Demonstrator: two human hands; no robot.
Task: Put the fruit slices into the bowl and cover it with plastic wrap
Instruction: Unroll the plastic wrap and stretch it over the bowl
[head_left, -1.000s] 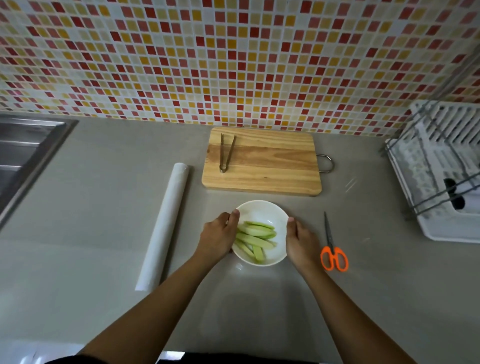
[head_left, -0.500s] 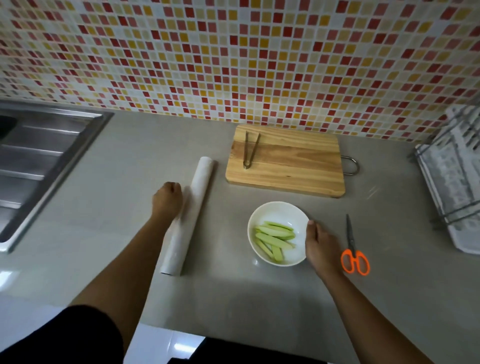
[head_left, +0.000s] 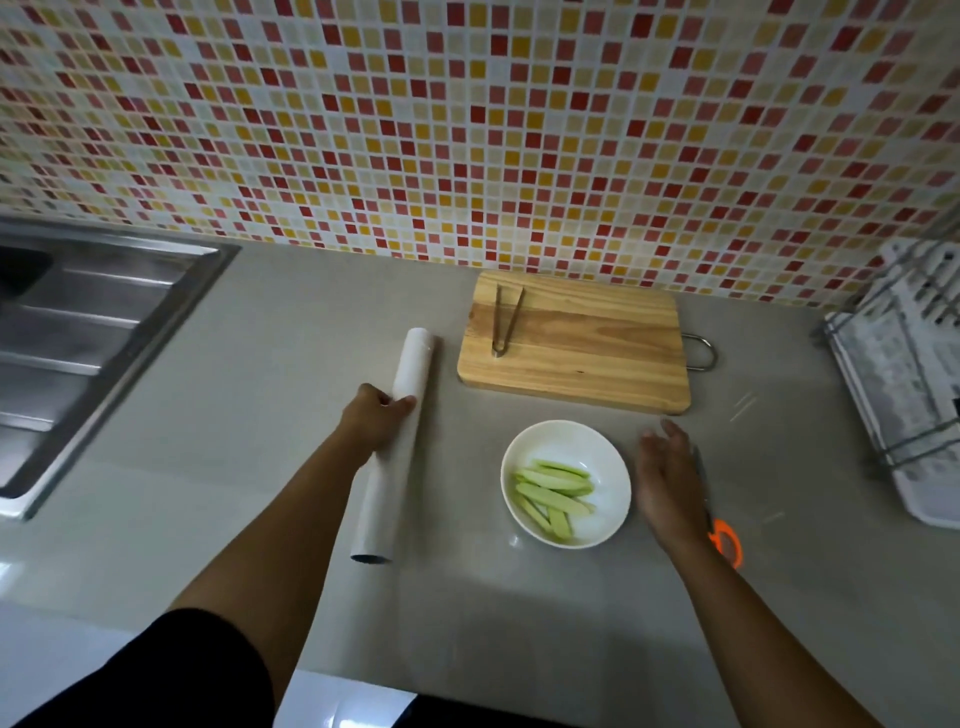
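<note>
Now gripping the plastic wrap roll (head_left: 387, 499) with left hand (head_left: 374, 423), fingers (head_left: 402, 401) curled round it. Right hand (head_left: 670, 483) holding nothing, fingers (head_left: 670, 434) spread. Just left of those: bowl (head_left: 566, 441), fruit slices (head_left: 553, 493) inside. Risk: swinging the roll's long near end into the bowl; film clinging to itself.

A smooth grey countertop (head_left: 260, 519) is carrying everything. The left hand (head_left: 371, 423) is gripping a long white roll of plastic wrap (head_left: 393, 467) above its middle; whether the roll is resting on the surface cannot be told. Right of the grip and a little farther back, a pale rectangular wooden cutting board (head_left: 582, 358) is lying flat. Right of the grip and nearer, a round white bowl (head_left: 566, 441) is sitting, with orange-handled scissors (head_left: 727, 540) lying beyond it. Far right, a white plastic dish rack (head_left: 909, 395) is standing. Left of the grip, a stainless-steel sink (head_left: 88, 332) is sitting in the counter.
</note>
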